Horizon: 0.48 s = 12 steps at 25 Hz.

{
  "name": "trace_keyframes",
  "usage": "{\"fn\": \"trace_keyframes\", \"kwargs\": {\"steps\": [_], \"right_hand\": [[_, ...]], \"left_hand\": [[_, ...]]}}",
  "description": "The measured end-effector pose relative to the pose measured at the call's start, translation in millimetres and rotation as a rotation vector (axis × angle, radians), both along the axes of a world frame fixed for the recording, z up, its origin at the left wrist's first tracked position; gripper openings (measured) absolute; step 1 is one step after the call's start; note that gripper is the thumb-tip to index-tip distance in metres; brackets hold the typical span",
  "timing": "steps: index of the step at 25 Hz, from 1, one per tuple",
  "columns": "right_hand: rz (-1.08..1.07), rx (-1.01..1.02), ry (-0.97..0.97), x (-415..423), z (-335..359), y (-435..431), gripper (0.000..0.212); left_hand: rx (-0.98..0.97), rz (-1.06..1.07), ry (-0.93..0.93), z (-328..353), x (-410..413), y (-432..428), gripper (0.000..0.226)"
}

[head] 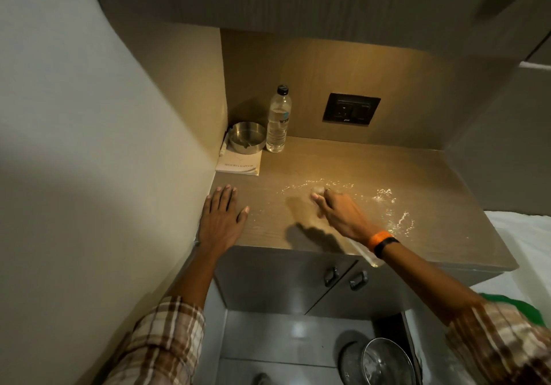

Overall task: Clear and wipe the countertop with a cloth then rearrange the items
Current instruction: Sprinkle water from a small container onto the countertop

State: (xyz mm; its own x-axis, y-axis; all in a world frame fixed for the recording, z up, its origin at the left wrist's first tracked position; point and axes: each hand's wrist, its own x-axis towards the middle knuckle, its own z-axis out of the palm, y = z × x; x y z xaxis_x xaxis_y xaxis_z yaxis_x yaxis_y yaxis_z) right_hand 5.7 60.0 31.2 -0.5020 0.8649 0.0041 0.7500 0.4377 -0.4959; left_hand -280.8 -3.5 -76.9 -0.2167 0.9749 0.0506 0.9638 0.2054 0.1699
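The wooden countertop carries a trail of water drops across its middle and right. My right hand is closed around a blurred clear plastic bottle, held tilted with its neck towards the wet patch. My left hand lies flat on the counter's front left corner, fingers spread and holding nothing. In the back left corner stand a capped water bottle, a steel ashtray and a white printed card. No cloth is in view.
A dark wall socket sits on the back panel. A wall closes the left side. Below the counter are two cabinet doors with handles. A wire bin stands on the floor. White bedding lies at the right.
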Motion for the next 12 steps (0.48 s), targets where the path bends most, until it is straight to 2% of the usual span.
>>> {"fn": "trace_keyframes", "kwargs": {"steps": [4, 7, 10, 12], "right_hand": [[-0.15, -0.004, -0.079, 45, -14, 1, 0.047], [-0.324, 0.091, -0.094, 73, 0, 29, 0.048], [-0.557, 0.179, 0.033, 84, 22, 60, 0.043], [-0.638, 0.188, 0.103, 95, 31, 71, 0.042]], "left_hand": [[-0.014, -0.004, -0.007, 0, 1, -1, 0.069], [-0.013, -0.02, 0.002, 0, 1, -1, 0.068], [0.007, -0.011, -0.012, 1, 6, 3, 0.069], [0.064, -0.025, -0.052, 6, 22, 8, 0.07]]}}
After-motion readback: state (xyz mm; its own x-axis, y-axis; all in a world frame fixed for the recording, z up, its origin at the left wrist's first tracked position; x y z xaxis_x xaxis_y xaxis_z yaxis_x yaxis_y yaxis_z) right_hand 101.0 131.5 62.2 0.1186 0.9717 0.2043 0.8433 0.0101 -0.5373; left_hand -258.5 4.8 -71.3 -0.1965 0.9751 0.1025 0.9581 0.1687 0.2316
